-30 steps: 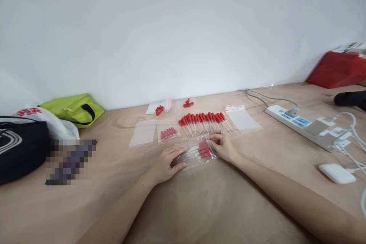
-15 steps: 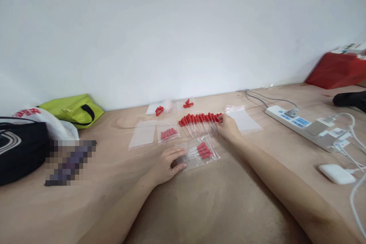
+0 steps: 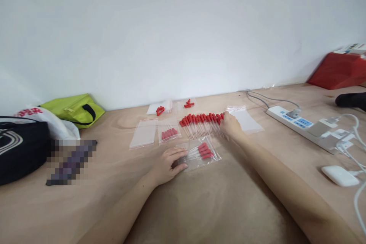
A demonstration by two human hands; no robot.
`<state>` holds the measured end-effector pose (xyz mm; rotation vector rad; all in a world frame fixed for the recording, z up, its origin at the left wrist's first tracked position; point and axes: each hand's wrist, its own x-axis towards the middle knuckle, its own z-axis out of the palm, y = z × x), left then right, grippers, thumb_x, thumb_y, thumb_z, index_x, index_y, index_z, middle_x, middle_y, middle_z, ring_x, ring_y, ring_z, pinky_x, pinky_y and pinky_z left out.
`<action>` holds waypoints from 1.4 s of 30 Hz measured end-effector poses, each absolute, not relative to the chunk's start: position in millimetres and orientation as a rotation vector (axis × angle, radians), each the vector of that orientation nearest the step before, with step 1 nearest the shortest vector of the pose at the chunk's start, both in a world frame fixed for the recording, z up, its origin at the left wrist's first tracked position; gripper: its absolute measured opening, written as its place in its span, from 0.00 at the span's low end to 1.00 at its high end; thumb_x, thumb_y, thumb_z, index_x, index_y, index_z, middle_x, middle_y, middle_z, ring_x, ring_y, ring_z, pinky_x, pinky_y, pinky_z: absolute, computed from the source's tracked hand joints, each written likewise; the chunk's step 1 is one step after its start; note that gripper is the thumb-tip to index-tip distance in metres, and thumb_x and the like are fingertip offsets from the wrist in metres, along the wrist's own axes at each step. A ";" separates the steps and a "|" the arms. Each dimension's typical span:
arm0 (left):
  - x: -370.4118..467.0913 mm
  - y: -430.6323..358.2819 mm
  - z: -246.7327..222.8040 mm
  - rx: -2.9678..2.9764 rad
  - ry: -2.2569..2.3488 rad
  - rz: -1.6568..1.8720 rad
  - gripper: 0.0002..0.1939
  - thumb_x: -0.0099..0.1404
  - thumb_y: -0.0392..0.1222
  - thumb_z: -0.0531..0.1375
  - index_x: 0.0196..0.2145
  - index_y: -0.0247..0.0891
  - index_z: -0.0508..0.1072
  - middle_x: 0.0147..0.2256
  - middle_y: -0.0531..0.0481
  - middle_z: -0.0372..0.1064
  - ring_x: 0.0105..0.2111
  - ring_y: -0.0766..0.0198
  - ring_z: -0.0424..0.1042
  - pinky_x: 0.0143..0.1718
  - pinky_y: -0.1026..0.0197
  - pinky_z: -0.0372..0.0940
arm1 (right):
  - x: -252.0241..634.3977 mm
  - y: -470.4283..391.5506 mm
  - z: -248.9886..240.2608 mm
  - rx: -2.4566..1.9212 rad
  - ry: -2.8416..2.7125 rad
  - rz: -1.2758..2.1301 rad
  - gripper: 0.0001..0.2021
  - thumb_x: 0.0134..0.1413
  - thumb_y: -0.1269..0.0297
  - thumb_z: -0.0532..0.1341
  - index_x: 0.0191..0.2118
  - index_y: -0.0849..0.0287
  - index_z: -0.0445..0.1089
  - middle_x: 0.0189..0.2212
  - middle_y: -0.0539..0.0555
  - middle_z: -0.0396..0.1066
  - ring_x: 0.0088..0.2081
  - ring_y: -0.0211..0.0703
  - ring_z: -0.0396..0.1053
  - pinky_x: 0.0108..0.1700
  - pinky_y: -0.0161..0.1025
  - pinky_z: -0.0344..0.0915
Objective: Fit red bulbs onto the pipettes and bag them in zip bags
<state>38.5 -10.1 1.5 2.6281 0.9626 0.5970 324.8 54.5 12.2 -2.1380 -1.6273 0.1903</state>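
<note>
My left hand [image 3: 170, 164] has its fingers on the left edge of a clear zip bag [image 3: 197, 163] that holds several red-tipped white sticks [image 3: 205, 150]. My right hand [image 3: 232, 126] is closed at the right end of a row of red-tipped sticks [image 3: 200, 119]; what its fingertips grip is hidden behind the hand. Left of the row lies another clear bag [image 3: 169, 133] with several red-tipped sticks inside. Small red pieces [image 3: 160, 111] rest on bags near the wall, and more red pieces [image 3: 189, 103] lie right of them.
Flat clear bags [image 3: 143, 133] lie at left and others [image 3: 246, 120] right of my right hand. A white power strip [image 3: 297, 124] with cables and a white charger case [image 3: 340, 175] are at right. A green bag [image 3: 77, 108] and black bag [image 3: 24, 156] stand left.
My right hand has shifted slightly right along the row, and the red tips beside it show a little more. My left hand stays on the bag. The view has moved slightly.
</note>
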 end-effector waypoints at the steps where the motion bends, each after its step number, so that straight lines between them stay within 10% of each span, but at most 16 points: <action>1: 38.7 -10.3 2.1 2.629 0.960 0.595 0.18 0.60 0.46 0.56 0.47 0.40 0.67 0.46 0.45 0.68 0.48 0.58 0.65 0.50 0.51 0.60 | 328.0 52.8 13.3 -2.095 -1.622 0.229 0.15 0.48 0.73 0.51 0.44 0.67 0.61 0.33 0.64 0.69 0.38 0.51 0.67 0.37 0.39 0.59; 11: 39.5 -8.8 4.8 2.625 0.944 0.536 0.18 0.61 0.46 0.55 0.48 0.41 0.67 0.47 0.46 0.68 0.49 0.59 0.64 0.52 0.50 0.58 | 322.7 15.2 -19.7 -1.314 -1.073 0.816 0.30 0.51 0.58 0.52 0.56 0.56 0.36 0.27 0.47 0.61 0.19 0.35 0.62 0.24 0.37 0.66; 42: 39.1 -11.4 11.8 2.637 0.985 0.333 0.25 0.64 0.48 0.51 0.57 0.43 0.55 0.54 0.49 0.59 0.56 0.58 0.56 0.57 0.49 0.50 | 290.0 -9.4 -8.5 -1.139 -0.852 1.244 0.22 0.32 0.51 0.65 0.29 0.56 0.55 0.19 0.44 0.66 0.17 0.33 0.65 0.17 0.30 0.61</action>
